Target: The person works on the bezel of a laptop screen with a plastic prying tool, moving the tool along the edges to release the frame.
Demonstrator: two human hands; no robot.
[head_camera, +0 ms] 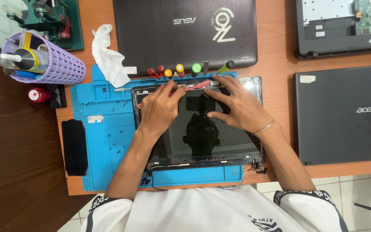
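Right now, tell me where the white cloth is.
In the head view, the white cloth lies upper left, at the blue mat's top corner, beside the purple basket.

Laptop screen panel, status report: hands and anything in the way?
Left hand holds a red-handled tool at the top edge of the laptop screen panel. Right hand pressed flat on it. Nothing obstructing.
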